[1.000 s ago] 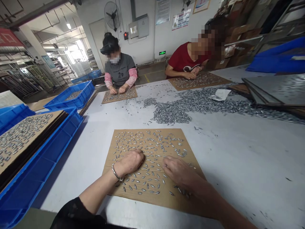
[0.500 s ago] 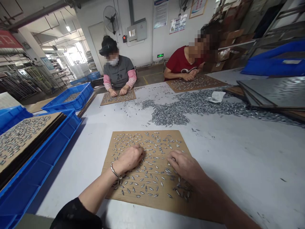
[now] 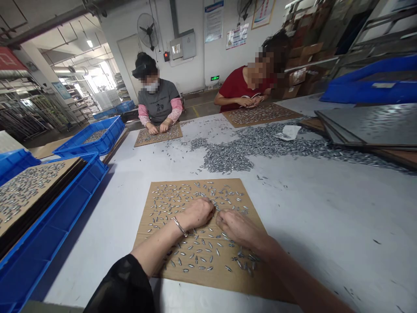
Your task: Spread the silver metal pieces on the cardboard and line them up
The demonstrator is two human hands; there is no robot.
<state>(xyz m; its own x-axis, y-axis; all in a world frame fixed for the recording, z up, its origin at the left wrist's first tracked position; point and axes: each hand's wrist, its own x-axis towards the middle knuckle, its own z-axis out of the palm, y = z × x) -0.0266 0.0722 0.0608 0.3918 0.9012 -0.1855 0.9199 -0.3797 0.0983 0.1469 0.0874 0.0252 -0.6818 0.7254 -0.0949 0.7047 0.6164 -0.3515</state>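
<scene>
A brown cardboard sheet [image 3: 228,278] lies on the white table in front of me, covered with several small silver metal pieces [image 3: 198,254]. My left hand [image 3: 197,214], with a bracelet at the wrist, rests on the middle of the sheet with its fingers curled down onto the pieces. My right hand [image 3: 236,227] lies just to its right, fingers bent and pinched toward the left hand. What the fingertips hold is hidden.
A big heap of the same metal pieces [image 3: 228,158] spreads across the table's middle. Blue crates [image 3: 58,208] with loaded cardboard sheets stand at the left. Two other people sit at the far side over their own sheets [image 3: 158,134]. Dark trays [image 3: 368,126] are stacked at the right.
Both hands have moved up the sheet and closer together; the left hand shifted right, the right hand left. The view has tilted slightly.
</scene>
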